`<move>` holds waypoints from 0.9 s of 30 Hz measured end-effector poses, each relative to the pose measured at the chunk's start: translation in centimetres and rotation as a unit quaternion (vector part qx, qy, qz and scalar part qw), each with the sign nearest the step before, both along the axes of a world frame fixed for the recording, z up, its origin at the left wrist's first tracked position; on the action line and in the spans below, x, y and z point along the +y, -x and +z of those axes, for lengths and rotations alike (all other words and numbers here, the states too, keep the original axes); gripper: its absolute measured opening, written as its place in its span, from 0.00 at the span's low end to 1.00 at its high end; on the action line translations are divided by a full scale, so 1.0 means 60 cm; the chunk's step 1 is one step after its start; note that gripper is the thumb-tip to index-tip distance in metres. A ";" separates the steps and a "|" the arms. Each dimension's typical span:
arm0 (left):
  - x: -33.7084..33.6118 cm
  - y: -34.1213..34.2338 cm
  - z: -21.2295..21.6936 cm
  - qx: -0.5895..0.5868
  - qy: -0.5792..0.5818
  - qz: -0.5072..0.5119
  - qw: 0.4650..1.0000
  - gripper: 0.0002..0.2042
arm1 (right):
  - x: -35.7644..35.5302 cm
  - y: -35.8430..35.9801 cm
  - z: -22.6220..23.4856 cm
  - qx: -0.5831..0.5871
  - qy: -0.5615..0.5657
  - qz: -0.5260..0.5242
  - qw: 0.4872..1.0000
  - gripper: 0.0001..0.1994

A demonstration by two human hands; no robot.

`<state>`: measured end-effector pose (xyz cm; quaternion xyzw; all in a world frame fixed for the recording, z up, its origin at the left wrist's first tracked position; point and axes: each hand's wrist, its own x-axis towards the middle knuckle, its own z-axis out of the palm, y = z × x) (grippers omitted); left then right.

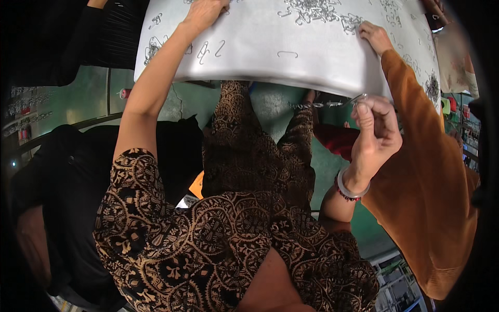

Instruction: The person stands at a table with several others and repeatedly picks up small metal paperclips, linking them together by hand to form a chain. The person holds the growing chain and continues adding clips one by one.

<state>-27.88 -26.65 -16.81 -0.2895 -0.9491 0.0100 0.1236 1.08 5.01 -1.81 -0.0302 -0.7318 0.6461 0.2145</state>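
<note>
My left hand (204,14) reaches over the white table (249,39) near the top edge of the view. Its fingers are drawn together, and whatever they may hold is too small to make out. Closer to me, off the table's near edge, my right hand (378,125) pinches a bent metal wire hook (356,99). From that hook a chain of small metal links (317,104) stretches out to the left. Loose S-shaped wire hooks (220,48) lie on the table by my left forearm, and a single hook (287,53) lies near the table's middle.
A pile of wire hooks (312,10) sits at the far side, with smaller heaps at left and right. A co-worker's hand (377,37), in a brown sleeve (416,109), touches the table at right. Someone in black (57,171) is at my left.
</note>
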 end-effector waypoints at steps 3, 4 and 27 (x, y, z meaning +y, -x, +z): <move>0.006 -0.016 0.022 0.063 -0.029 -0.001 0.998 0.08 | 0.000 0.010 0.001 0.035 -0.008 0.011 0.999 0.01; 0.009 -0.027 0.029 0.049 -0.078 -0.006 0.996 0.07 | -0.001 0.011 0.002 0.037 -0.005 0.013 0.999 0.01; 0.297 -0.382 0.270 -0.316 -0.610 -0.156 0.710 0.06 | -0.018 -0.009 -0.024 0.026 0.096 -0.069 0.993 0.08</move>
